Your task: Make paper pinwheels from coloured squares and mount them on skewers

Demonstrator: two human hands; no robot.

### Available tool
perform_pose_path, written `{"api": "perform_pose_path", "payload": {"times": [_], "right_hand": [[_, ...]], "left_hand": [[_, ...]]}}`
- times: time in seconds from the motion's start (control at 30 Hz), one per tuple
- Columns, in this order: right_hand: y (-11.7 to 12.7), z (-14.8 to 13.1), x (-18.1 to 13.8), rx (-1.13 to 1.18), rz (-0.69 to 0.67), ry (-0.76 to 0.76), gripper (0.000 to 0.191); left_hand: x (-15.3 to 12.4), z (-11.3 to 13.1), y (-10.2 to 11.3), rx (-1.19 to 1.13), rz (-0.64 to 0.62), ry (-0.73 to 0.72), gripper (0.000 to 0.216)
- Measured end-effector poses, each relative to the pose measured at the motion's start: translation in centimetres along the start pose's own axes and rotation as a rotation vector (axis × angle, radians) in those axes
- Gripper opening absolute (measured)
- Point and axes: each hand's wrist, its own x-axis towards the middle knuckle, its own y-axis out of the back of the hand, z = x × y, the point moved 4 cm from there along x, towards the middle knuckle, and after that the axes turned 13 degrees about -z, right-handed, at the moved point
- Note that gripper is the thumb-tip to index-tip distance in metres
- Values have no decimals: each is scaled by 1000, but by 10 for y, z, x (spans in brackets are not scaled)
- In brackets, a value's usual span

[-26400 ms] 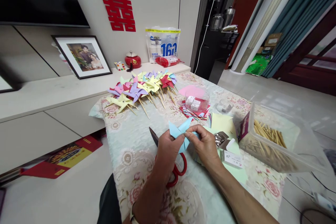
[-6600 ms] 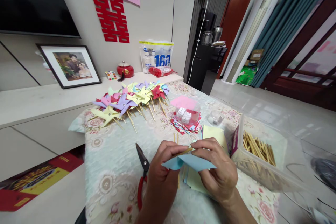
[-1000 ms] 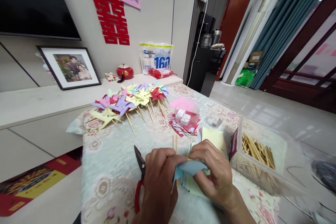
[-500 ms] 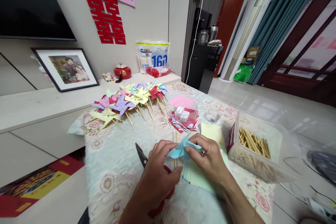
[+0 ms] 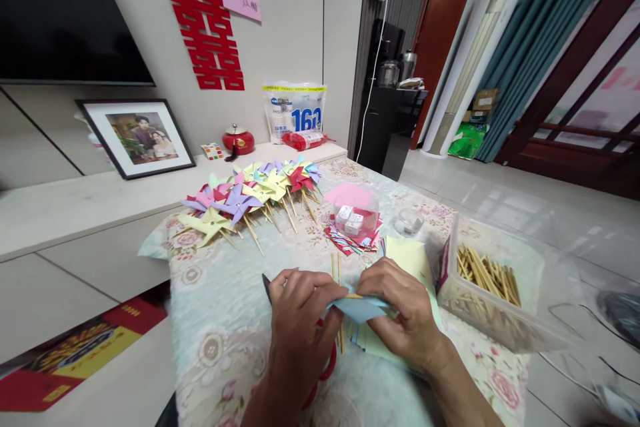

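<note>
A light blue paper piece, folded over, is pinched between both hands above the table. My left hand grips its left end, with thumb and fingers closed. My right hand is closed on the right end. Along the paper's top edge shows a narrow tan strip, too small to identify surely. Two thin wooden sticks lie under the paper, partly covered. Scissors with red handles rest beneath my left hand, mostly hidden. Stacked coloured paper sheets lie under and behind my right hand.
Several finished paper pinwheels lie at the back left. Behind the hands are a clear plastic box over red paper pieces and a small clear round container. A plastic bin of wooden sticks stands at right.
The blue paper has turned and now lies flatter, its fold level between the hands. Both hands have shifted slightly, the left one covering more of the scissors. The view has tilted a little.
</note>
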Motion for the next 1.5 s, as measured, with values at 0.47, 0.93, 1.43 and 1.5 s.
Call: {"api": "perform_pose_path", "payload": {"times": [0.47, 0.93, 1.43, 1.5], "right_hand": [[-4, 17, -2, 146, -116, -224, 10], [6, 32, -10, 273, 139, -305, 30], [-1, 20, -1, -35, 29, -107, 32], [-1, 21, -1, -40, 19, -110, 30]], "left_hand": [[4, 0, -16, -189, -193, 106, 13], [-10, -12, -47, -981, -111, 810, 25], [-10, -17, -48, -826, -88, 840, 20], [-11, -18, -49, -820, -98, 842, 20]]}}
